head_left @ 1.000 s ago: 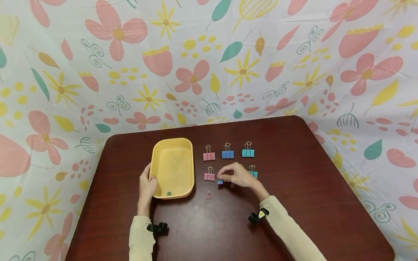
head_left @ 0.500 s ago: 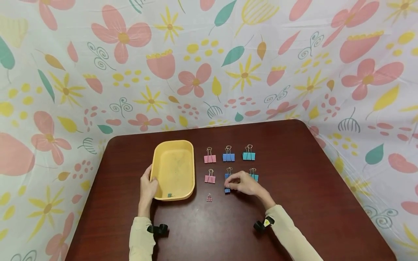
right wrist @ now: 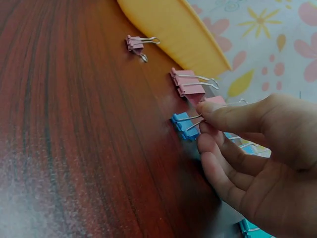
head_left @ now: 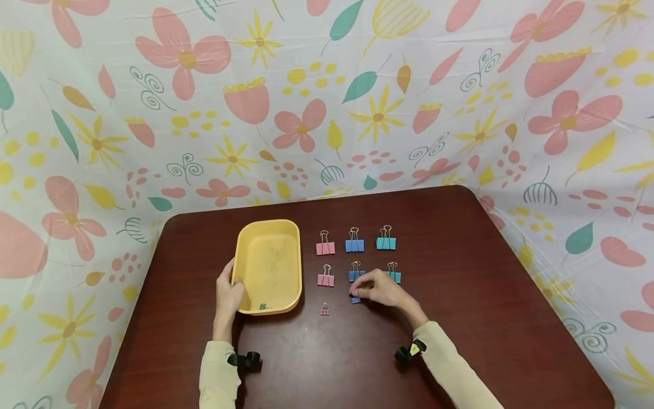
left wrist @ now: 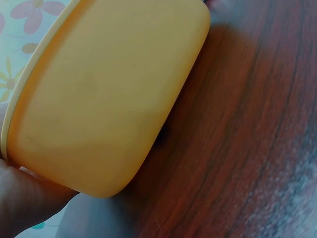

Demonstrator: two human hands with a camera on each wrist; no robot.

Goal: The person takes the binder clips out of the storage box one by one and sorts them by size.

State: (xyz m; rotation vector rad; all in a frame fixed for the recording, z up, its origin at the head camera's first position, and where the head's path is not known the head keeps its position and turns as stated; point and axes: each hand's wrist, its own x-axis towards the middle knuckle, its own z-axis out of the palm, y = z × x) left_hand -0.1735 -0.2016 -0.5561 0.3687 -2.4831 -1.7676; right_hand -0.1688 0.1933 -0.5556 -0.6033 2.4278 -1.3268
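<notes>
My right hand pinches a small blue binder clip by its wire handles, between thumb and fingers. In the head view that clip sits just below a medium blue binder clip, and its body is close over the table. A yellow plastic bin is gripped at its left side by my left hand, thumb over the rim. Inside, near the front wall, lies a small teal binder clip. To the left of my right hand stands a small pink binder clip.
Behind are large pink, blue and teal binder clips in a row. A medium pink clip and a medium teal clip, partly behind my right hand, flank the medium blue one. A floral cloth hangs behind the table.
My right hand has carried the small blue binder clip right and slightly nearer, from beside the medium pink clip to below the medium blue one. The left hand keeps its grip on the bin.
</notes>
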